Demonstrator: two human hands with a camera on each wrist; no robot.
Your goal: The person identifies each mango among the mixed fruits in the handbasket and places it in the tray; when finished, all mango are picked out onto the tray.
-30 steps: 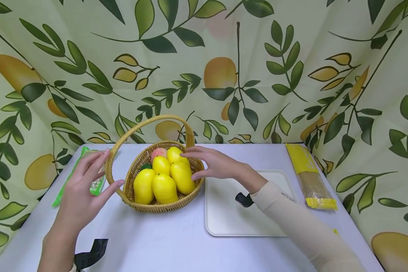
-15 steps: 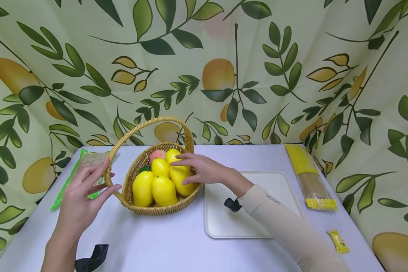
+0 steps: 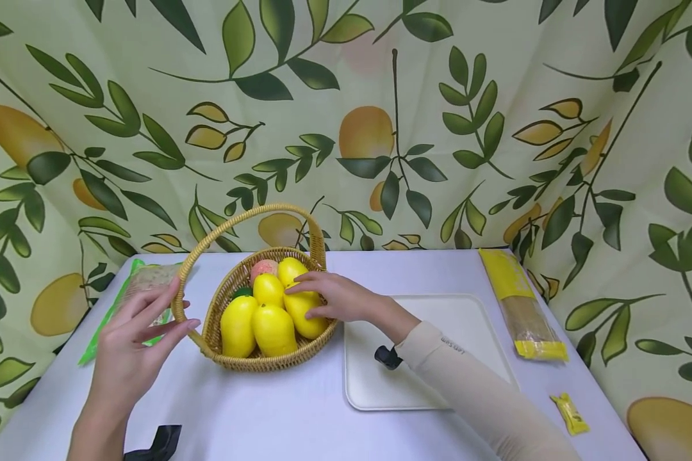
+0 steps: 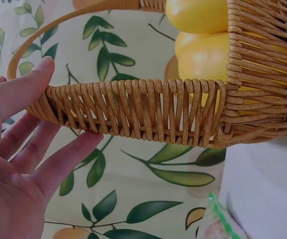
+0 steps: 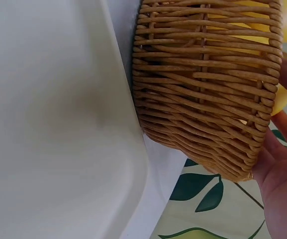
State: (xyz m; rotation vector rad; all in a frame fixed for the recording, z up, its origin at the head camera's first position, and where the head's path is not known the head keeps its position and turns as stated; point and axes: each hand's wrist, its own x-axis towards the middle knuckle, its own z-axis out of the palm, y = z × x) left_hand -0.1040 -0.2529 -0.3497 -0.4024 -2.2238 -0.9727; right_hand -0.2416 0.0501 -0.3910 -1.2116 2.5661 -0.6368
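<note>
A wicker basket [image 3: 265, 365] stands on the table, its tall handle [image 3: 230, 221] arching over it. Inside lie several yellow mangoes [image 3: 273, 330], a pinkish-red round fruit [image 3: 264, 270] and something dark green [image 3: 242, 292]. My left hand [image 3: 129, 342] holds the left side of the handle, thumb on one side and fingers on the other, as the left wrist view also shows. My right hand [image 3: 343, 298] reaches over the basket's right rim, fingers spread and loosely bent over the rightmost mango [image 3: 304, 314]. In the right wrist view its fingertips are partly hidden behind the wicker wall.
Right of the basket lies a white tray [image 3: 380, 400], partly under my right forearm. A yellow-and-clear packet [image 3: 521, 307] and a small yellow wrapped sweet [image 3: 569, 413] lie farther right. A green-edged bag [image 3: 144, 282] is behind my left hand. A leaf-patterned curtain [image 3: 427, 77] surrounds the table.
My left hand has closed from spread fingers onto the basket handle. My right hand has moved left, from the rim to over the rightmost mango. The small sweet has come into full view.
</note>
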